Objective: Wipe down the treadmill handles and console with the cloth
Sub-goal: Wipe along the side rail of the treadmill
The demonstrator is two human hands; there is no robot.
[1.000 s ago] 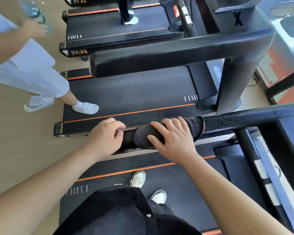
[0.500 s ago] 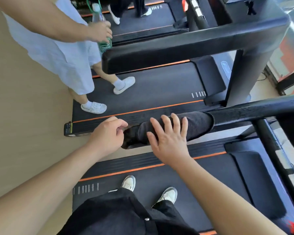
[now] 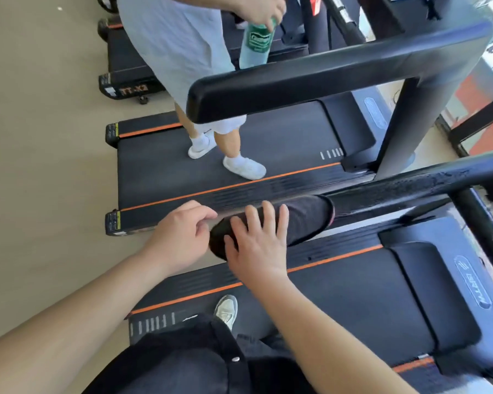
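A dark cloth (image 3: 305, 220) is wrapped around the near end of my treadmill's black handle (image 3: 396, 189), which runs away to the right with wet streaks on it. My left hand (image 3: 180, 237) is at the handle's tip, fingers curled and pinching the cloth's end. My right hand (image 3: 256, 251) lies flat on top of the cloth, fingers straight and spread. The console is out of view.
Another person (image 3: 177, 52) in light clothes stands on the neighbouring treadmill (image 3: 268, 143), holding a green bottle (image 3: 254, 46). That machine's thick black handle (image 3: 310, 78) crosses above mine. My feet are on my treadmill's belt (image 3: 339, 294). Beige floor lies to the left.
My right hand's fingers have straightened and spread over the cloth. The other person has walked from the floor onto the neighbouring belt. My left hand has stayed at the cloth's end.
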